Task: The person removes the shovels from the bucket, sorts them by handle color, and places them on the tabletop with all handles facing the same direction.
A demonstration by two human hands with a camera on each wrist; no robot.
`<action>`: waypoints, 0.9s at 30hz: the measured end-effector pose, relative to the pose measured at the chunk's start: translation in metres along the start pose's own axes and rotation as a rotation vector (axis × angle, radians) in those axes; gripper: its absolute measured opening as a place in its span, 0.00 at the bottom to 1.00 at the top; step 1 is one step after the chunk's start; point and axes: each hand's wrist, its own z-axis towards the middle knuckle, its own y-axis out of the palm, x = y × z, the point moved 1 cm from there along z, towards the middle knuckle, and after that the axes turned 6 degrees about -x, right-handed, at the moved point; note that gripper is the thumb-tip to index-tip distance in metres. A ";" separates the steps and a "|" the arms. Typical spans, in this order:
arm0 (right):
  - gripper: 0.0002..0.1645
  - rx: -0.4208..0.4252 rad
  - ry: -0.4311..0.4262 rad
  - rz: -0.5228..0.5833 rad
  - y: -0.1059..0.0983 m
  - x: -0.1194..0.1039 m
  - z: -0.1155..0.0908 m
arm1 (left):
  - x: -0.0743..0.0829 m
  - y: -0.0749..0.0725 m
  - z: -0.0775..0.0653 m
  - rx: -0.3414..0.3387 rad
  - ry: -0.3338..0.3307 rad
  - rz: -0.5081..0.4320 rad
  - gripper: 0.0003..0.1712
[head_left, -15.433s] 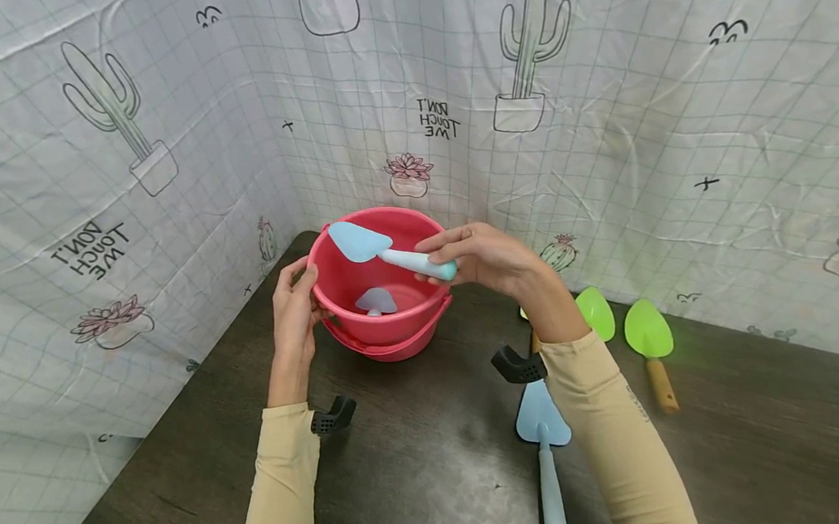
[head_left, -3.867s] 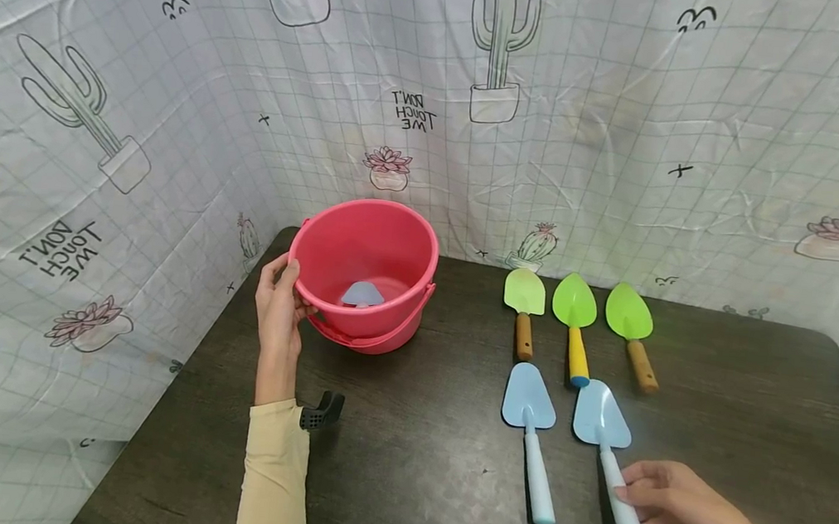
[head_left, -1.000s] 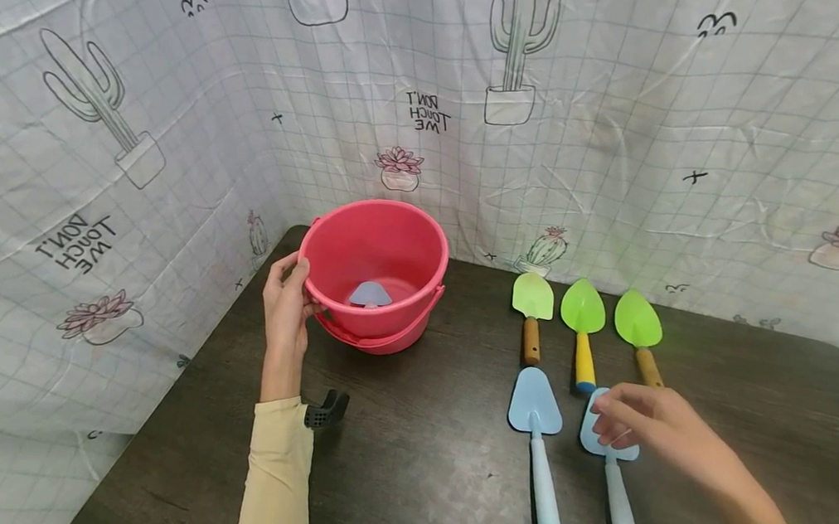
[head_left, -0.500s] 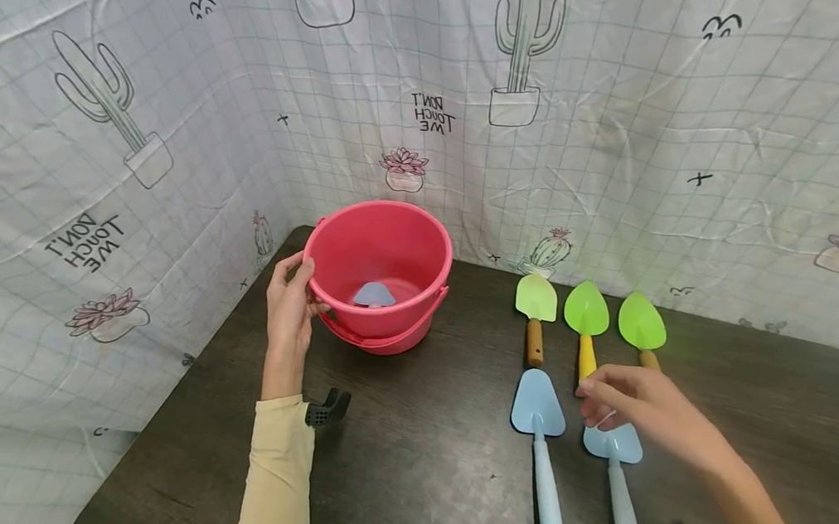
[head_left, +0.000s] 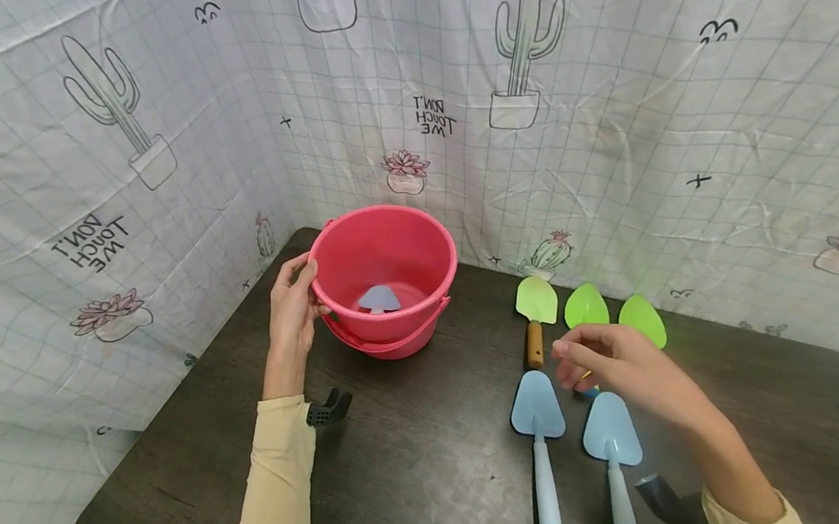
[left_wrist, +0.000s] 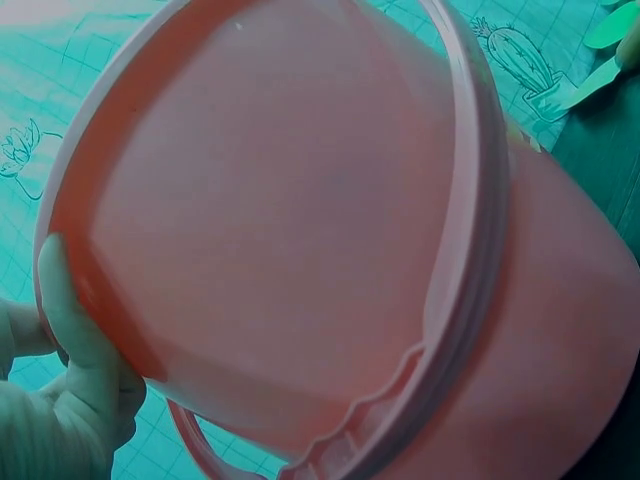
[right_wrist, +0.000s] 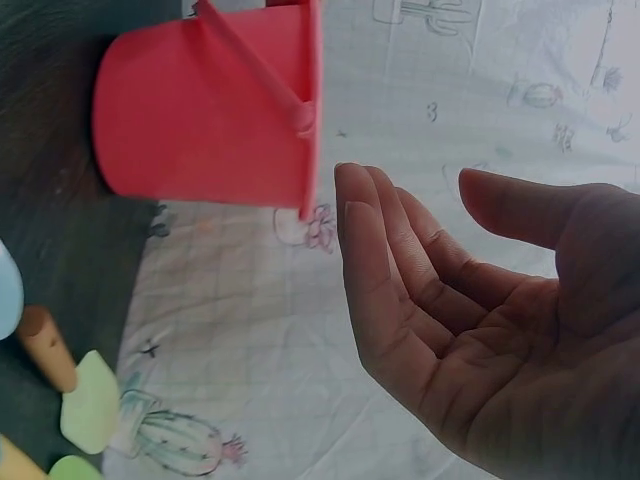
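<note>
My left hand [head_left: 291, 315] grips the near-left rim of a red bucket [head_left: 401, 339], thumb on the inside and fingers outside. At the bucket's bottom lies a pale blue trowel [head_left: 380, 298], its handle mostly hidden by the near wall. My right hand [head_left: 623, 371] hovers over the trowels with fingers loosely bent; the right wrist view shows the palm [right_wrist: 500, 370] bare. Below it, two blue trowels lie side by side, a left one [head_left: 538, 406] and a right one [head_left: 614, 433]. Under the hand, the yellow-handled green trowel [head_left: 586, 306] is partly covered.
A pale green trowel [head_left: 538, 300] with a wooden handle lies behind the left blue one. Another green trowel [head_left: 642, 319] lies at the right, its handle hidden by my hand. A printed cloth [head_left: 609, 145] hangs behind the dark table [head_left: 409, 461].
My right hand let go of the right blue trowel's handle, then moved up and leftward, nothing in it. Earlier it held a blue trowel over the bucket. My left hand stays on the rim.
</note>
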 end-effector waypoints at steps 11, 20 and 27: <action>0.16 0.021 -0.029 0.060 0.003 -0.026 0.019 | 0.001 0.001 0.001 0.001 -0.009 0.006 0.20; 0.15 -0.032 -0.051 0.112 0.005 -0.034 0.032 | 0.000 0.002 0.001 -0.004 -0.003 0.015 0.20; 0.14 -0.041 -0.092 0.071 0.009 -0.042 0.043 | 0.000 0.002 0.000 -0.003 -0.003 0.028 0.20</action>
